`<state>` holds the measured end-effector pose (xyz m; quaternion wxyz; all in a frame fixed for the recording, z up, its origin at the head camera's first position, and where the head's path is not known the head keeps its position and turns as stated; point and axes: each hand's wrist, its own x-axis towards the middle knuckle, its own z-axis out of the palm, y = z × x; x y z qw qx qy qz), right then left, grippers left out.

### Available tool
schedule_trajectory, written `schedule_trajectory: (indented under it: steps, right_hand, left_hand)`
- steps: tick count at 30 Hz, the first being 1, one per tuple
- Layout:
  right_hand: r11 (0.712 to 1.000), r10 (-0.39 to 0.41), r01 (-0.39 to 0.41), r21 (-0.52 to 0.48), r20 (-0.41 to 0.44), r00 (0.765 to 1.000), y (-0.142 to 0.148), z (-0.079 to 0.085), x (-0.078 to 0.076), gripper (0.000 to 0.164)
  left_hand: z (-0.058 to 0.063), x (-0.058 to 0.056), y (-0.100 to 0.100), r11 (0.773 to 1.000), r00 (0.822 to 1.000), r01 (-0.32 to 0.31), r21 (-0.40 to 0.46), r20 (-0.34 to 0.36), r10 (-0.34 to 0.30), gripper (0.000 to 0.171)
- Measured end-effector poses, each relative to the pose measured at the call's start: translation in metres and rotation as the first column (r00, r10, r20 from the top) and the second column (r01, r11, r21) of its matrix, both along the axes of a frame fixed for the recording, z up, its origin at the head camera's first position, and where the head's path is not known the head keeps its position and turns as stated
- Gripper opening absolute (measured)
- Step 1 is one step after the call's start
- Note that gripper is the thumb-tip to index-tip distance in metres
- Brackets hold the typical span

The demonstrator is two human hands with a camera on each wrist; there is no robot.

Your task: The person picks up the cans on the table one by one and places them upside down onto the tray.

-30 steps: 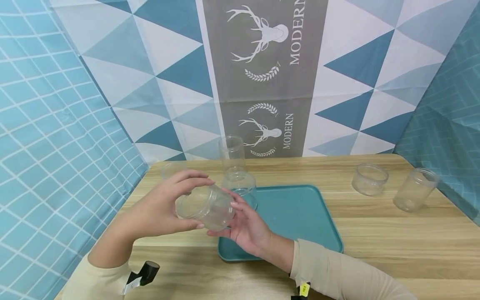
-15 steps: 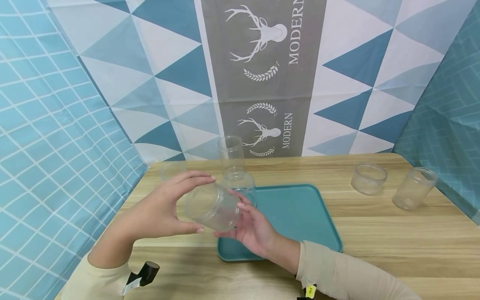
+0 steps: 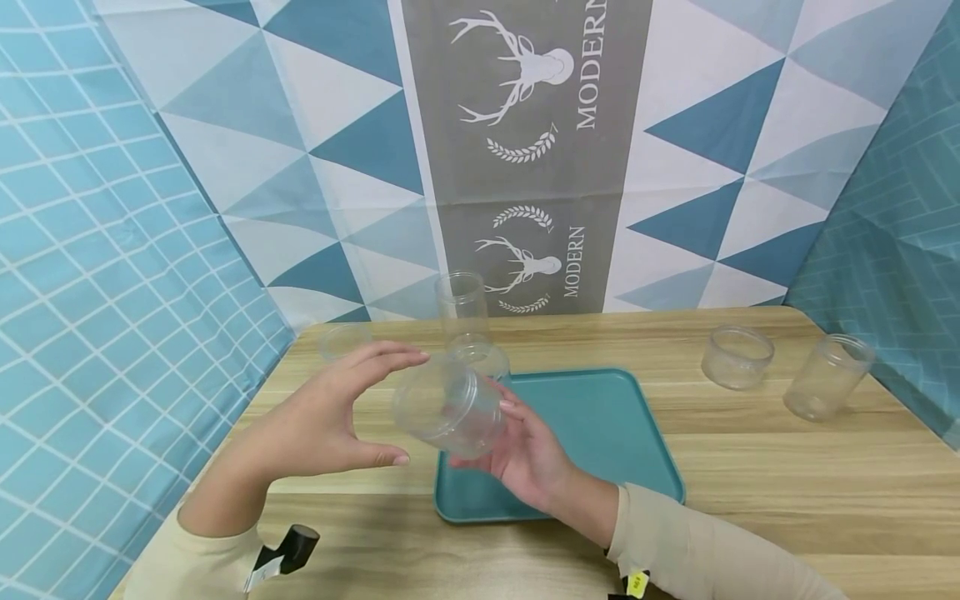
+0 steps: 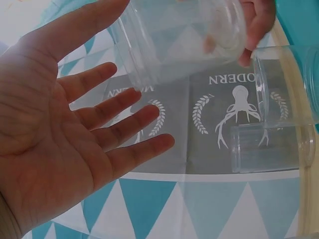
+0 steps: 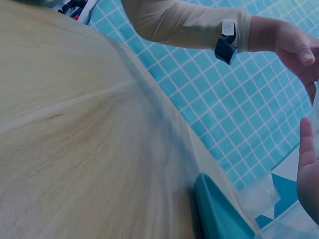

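A clear, wide-mouthed plastic jar is held in the air, tilted on its side, above the left edge of the tray. My right hand grips it around one end, fingers and thumb curled on its wall. Facing the jar's other end is my left hand, thumb and fingers spread apart with a gap before the jar. In the left wrist view the same jar hangs beyond the left hand's extended fingers. The right wrist view catches the jar only at its right edge, mostly cut off.
A teal tray lies on the wooden table. Behind the held jar stand a wide clear jar and a taller one. Another clear container is at back left. To the right are a short jar and a taller jar.
The jar has moved right with my right hand, out from between my left thumb and fingers. My left hand has stayed almost still, its fingers now apart from the jar.
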<state>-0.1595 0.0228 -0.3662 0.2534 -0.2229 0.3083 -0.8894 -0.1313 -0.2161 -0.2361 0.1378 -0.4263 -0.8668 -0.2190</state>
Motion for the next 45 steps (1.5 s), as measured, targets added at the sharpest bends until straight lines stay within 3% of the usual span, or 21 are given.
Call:
schedule_trajectory:
  steps: [7, 12, 22, 28, 33, 38, 45]
  right_hand:
    - [0.999, 0.01, -0.011, -0.049, -0.019, 1.0, 0.011, 0.002, -0.003, 0.055]
    - [0.998, 0.021, -0.026, -0.062, -0.078, 0.997, 0.02, 0.003, -0.006, 0.056]
    - [0.999, -0.003, -0.002, -0.053, -0.086, 0.996, 0.039, 0.005, -0.01, 0.05]
    - [0.997, -0.007, 0.0, -0.076, -0.094, 0.996, 0.052, 0.004, -0.015, 0.052]
    - [0.995, -0.01, 0.001, -0.098, -0.095, 0.995, 0.062, 0.002, -0.018, 0.049]
    - [0.992, -0.011, -0.003, -0.125, -0.107, 0.994, 0.073, 0.002, -0.022, 0.049]
    - [0.995, -0.048, 0.036, -0.093, -0.127, 0.991, 0.087, 0.006, -0.024, 0.05]
  left_hand:
    - [-0.005, -0.005, -0.001, 0.999, 1.0, 0.027, 0.04, 0.009, -0.027, 0.083]
    - [-0.011, -0.008, -0.001, 0.996, 0.998, 0.052, 0.071, 0.023, -0.053, 0.079]
    - [-0.02, -0.008, -0.001, 0.997, 0.998, 0.041, 0.068, 0.039, -0.043, 0.08]
    - [-0.031, -0.013, 0.002, 0.991, 0.999, -0.022, 0.131, 0.046, 0.016, 0.067]
    - [-0.042, -0.017, 0.006, 0.974, 0.994, -0.072, 0.213, 0.098, 0.052, 0.05]
    - [-0.048, -0.016, 0.01, 0.964, 0.973, -0.178, 0.197, 0.181, 0.143, 0.039]
    - [-0.05, -0.017, 0.012, 0.948, 0.945, -0.277, 0.156, 0.225, 0.239, 0.036]
